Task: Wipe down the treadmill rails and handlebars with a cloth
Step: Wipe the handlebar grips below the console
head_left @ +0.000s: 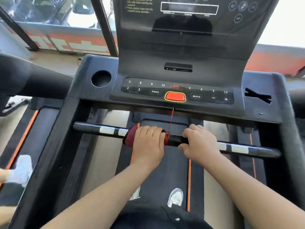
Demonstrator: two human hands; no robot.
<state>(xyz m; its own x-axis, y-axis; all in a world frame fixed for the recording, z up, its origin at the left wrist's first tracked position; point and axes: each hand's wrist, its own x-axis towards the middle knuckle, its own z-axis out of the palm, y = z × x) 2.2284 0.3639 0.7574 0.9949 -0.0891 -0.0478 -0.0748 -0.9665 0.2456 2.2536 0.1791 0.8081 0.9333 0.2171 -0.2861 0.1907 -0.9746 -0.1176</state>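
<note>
A black front handlebar (92,128) with silver sensor patches runs across the treadmill below the console. My left hand (148,141) grips a dark red cloth (130,138) wrapped around the bar near its middle. My right hand (199,142) grips the bare bar just to the right of it. A thin red safety cord (171,119) hangs from the console down to the bar between my hands. The left side rail (54,138) and the right side rail (280,146) flank the belt.
The console (179,90) carries a red stop button (175,96) and a round cup holder (101,78) at the left. My white shoes (175,197) stand on the belt below. A neighbouring treadmill with another person's shoe (23,169) lies at the left.
</note>
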